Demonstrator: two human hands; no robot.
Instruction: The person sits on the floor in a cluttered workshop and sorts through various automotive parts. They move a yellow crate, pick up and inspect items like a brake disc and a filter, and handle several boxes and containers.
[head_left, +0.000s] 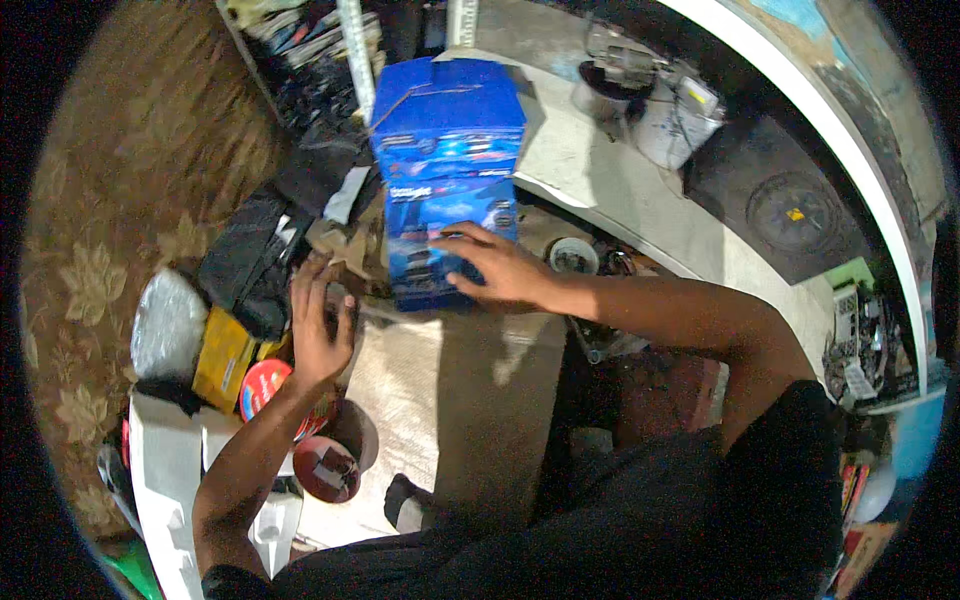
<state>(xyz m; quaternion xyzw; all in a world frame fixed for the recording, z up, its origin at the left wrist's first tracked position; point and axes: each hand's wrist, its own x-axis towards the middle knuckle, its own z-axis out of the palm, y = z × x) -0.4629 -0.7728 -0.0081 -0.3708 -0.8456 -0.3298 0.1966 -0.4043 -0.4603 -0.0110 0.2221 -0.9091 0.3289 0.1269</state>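
A blue printed cardboard box (450, 161) stands before me, its top flap raised at the back. My right hand (499, 266) lies over the lower front of the box, fingers spread and pointing left. Whether the fingertips press on the cardboard is hard to tell. To the left of the box, my left hand (322, 319) has its fingers apart and holds nothing. It is nearest to a black fabric bag (251, 255) and some brown crumpled material (337, 240), which it partly covers.
At lower left are a red round tub (262, 382), a yellow box (223, 358), a clear plastic-wrapped bundle (166, 326) and a reddish cup (328, 470). Two white buckets (675, 131) stand on the pale bench (622, 199) at right. A bowl (571, 256) sits below its edge.
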